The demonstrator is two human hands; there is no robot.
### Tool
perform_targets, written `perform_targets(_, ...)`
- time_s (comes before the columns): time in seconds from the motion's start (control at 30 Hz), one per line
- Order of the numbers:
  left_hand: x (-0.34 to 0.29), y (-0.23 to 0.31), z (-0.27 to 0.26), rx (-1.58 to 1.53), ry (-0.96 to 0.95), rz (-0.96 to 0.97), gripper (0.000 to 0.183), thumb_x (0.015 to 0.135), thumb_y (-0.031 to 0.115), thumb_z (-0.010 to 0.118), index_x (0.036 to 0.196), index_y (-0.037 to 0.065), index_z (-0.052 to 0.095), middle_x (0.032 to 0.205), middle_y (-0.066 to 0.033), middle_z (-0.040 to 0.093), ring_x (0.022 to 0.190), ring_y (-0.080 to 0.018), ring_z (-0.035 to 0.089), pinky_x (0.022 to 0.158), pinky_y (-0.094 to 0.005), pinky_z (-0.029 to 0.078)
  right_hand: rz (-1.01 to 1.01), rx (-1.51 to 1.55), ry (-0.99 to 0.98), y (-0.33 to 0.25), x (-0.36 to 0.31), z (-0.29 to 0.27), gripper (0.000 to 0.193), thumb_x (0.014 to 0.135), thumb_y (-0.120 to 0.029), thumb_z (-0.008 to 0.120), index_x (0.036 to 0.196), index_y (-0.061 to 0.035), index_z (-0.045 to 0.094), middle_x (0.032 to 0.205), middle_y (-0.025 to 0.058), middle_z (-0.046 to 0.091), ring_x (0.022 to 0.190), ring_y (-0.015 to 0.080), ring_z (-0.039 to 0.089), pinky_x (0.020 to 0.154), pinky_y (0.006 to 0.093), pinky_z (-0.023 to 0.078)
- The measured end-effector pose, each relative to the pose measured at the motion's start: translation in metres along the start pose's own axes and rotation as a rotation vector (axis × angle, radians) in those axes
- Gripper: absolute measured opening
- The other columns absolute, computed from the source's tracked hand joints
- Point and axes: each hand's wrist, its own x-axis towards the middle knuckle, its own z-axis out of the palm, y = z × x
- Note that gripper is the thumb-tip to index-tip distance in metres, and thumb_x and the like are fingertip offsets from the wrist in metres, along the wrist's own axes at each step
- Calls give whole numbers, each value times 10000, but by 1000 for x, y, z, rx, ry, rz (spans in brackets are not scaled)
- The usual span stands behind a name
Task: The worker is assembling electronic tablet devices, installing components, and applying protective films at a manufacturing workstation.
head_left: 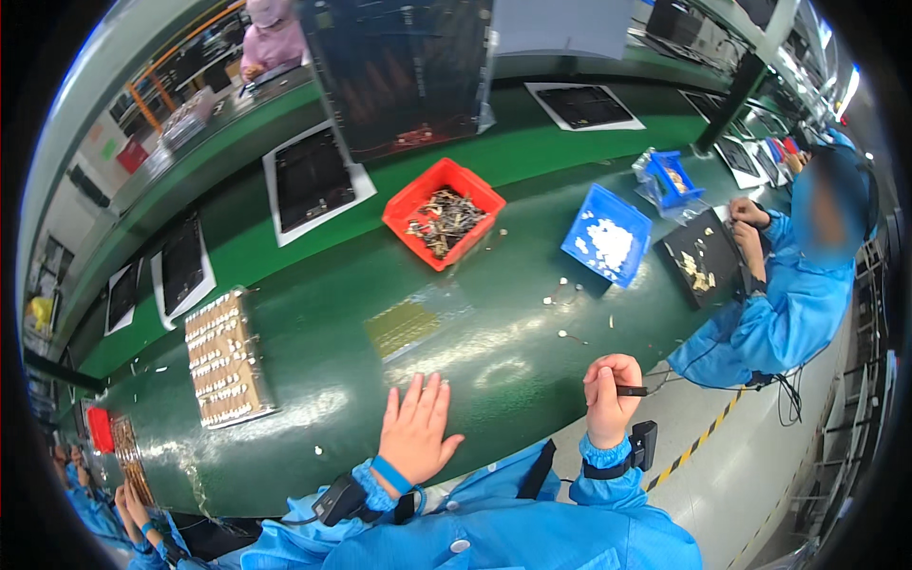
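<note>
My left hand (415, 429) lies flat and open on the green worktable (323, 370), fingers spread, holding nothing. My right hand (610, 394) is raised near the table's front edge, closed around a small dark pen-like tool (631, 390). A yellowish sheet of small parts (404, 326) lies on the table just beyond my left hand. Both wrists wear black strapped devices over blue sleeves.
A red bin of metal parts (444, 213) sits further back, a blue bin of white pieces (608, 236) to its right. A tray of small components (224, 361) lies at left. A co-worker in blue (788, 304) works over a black tray (701, 258). Dark panels ride the green conveyor (313, 178).
</note>
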Motion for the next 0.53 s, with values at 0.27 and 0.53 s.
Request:
perform_targets(0.27,125,41,31,-30,196,146,750,717,381,631,1287,-25,362,1373,-170,314,1256,-326,306,994,-471,271,-11,-231,-8,10,15,-35,131,856,-26,483,986,-33,501,734,55,567,540,73,482,495,184,393)
perform_targets(0.53,202,40,23,26,323,167,745,694,378,659,1278,4,388,1364,-155,329,1188,-300,355,924,-427,319,-157,-1250,-93,4,106,-32,442,731,-41,597,1160,-107,518,899,165,620,808,214,636,657,353,493)
